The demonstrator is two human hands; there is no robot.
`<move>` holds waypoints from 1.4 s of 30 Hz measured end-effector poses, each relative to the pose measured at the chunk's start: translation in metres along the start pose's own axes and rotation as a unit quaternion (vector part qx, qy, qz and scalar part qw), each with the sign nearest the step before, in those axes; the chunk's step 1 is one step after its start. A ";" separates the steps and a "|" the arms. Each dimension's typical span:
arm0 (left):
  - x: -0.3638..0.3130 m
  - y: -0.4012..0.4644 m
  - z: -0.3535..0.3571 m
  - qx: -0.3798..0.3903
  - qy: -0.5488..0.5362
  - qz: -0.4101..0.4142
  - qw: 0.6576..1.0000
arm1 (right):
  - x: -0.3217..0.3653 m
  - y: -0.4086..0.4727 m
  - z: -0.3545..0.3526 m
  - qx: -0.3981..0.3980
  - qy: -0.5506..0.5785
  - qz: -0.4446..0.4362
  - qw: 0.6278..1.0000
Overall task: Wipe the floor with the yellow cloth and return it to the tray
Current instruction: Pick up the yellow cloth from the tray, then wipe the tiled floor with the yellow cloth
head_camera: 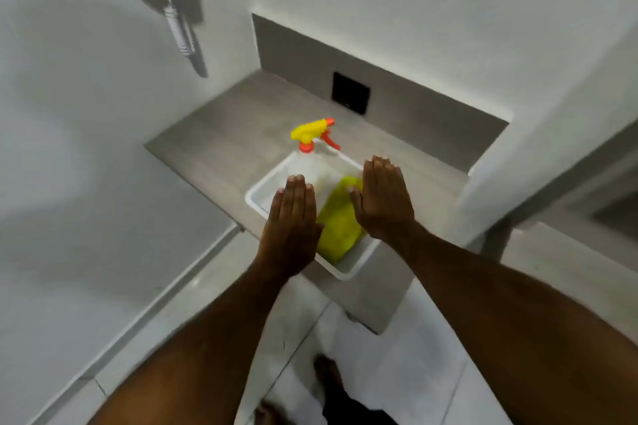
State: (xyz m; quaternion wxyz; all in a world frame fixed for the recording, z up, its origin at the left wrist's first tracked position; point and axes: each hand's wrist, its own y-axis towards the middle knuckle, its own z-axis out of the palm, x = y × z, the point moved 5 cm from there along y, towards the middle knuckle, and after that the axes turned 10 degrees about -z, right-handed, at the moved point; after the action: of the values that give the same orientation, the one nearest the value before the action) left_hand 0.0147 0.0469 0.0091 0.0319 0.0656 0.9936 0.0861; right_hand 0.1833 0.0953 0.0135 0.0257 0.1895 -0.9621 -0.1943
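Head view: a white rectangular plastic tray [355,267] sits on a grey tiled ledge [214,152]. Inside it lies the folded yellow cloth [340,222], beside a clear spray bottle with a yellow-and-orange trigger [312,134]. Above the tray, the left hand [290,228] and right hand [385,198] hover flat, fingers extended, holding nothing.

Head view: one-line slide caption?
Both hands, left and right, open above yellow cloth in white tray.

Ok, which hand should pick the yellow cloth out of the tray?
Probably the right hand: its thumb already overlaps the yellow cloth, which lies in the right half of the tray. The left hand hovers flat over the other half, near the spray bottle.
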 end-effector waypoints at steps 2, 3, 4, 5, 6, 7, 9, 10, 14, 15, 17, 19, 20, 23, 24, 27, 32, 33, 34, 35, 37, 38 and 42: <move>-0.011 0.005 0.018 0.032 -0.008 -0.008 0.999 | -0.011 -0.008 0.012 0.025 0.005 0.018 1.000; -0.014 0.006 0.029 0.064 -0.004 -0.016 0.998 | -0.016 -0.014 0.020 0.037 0.009 0.016 0.999; -0.017 0.007 0.035 0.097 0.002 -0.025 0.995 | -0.019 -0.018 0.024 0.038 0.009 0.014 0.999; -0.018 0.010 0.039 0.132 0.006 -0.037 0.990 | -0.019 -0.018 0.031 0.052 0.022 0.005 0.998; -0.019 0.012 0.043 0.171 0.011 -0.054 0.984 | -0.019 -0.018 0.037 0.073 0.037 0.001 0.997; -0.018 0.017 0.047 0.197 0.022 -0.074 0.977 | -0.019 -0.017 0.043 0.091 0.053 0.004 0.994; -0.015 0.025 0.056 0.261 0.052 -0.096 0.959 | -0.018 -0.013 0.055 0.128 0.070 0.009 0.989; -0.013 0.028 0.060 0.294 0.055 -0.112 0.948 | -0.016 -0.012 0.059 0.141 0.074 0.010 0.987; -0.007 0.042 0.072 0.359 -0.022 -0.203 0.910 | -0.013 -0.010 0.073 0.170 0.108 0.021 0.979; -0.006 0.046 0.072 0.376 -0.052 -0.222 0.898 | -0.014 -0.009 0.076 0.174 0.117 0.029 0.977; -0.006 0.054 0.072 0.397 -0.140 -0.250 0.872 | -0.017 -0.009 0.081 0.169 0.126 0.035 0.977; -0.009 0.065 0.064 0.374 -0.262 -0.276 0.846 | -0.019 -0.006 0.082 0.154 0.172 0.023 0.973; -0.011 0.071 0.057 0.352 -0.304 -0.278 0.841 | -0.020 -0.006 0.085 0.185 0.222 0.004 0.957; -0.017 0.087 0.023 0.273 -0.353 -0.241 0.862 | -0.015 0.003 0.066 0.179 0.336 -0.016 0.925; -0.017 0.090 0.007 0.253 -0.373 -0.224 0.864 | -0.010 0.009 0.052 0.173 0.396 0.013 0.902; -0.007 0.083 -0.044 0.229 -0.443 -0.190 0.846 | 0.003 0.023 0.039 0.169 0.560 0.111 0.803; 0.058 0.040 -0.119 0.224 -0.546 -0.234 0.773 | 0.070 0.025 0.020 0.180 0.753 0.212 0.597; 0.076 0.027 -0.126 0.229 -0.575 -0.249 0.745 | 0.088 0.021 0.016 0.183 0.786 0.228 0.545; 0.095 0.011 -0.130 0.235 -0.602 -0.264 0.716 | 0.108 0.017 0.014 0.190 0.817 0.222 0.497; 0.113 -0.003 -0.131 0.237 -0.625 -0.280 0.689 | 0.128 0.013 0.012 0.202 0.840 0.197 0.462; 0.155 -0.036 -0.124 0.236 -0.651 -0.323 0.645 | 0.172 0.001 0.014 0.224 0.866 0.186 0.407; 0.174 -0.052 -0.117 0.236 -0.655 -0.351 0.626 | 0.192 -0.005 0.017 0.243 0.867 0.190 0.391; 0.253 -0.120 -0.051 0.201 -0.639 -0.476 0.570 | 0.239 -0.026 0.061 0.288 0.821 0.236 0.433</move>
State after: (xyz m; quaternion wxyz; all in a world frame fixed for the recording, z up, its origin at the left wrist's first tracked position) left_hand -0.2542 -0.0446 0.0247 0.6806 -0.3746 0.5943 -0.2081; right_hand -0.0365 0.0061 -0.0587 0.7919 0.0215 -0.4966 0.3547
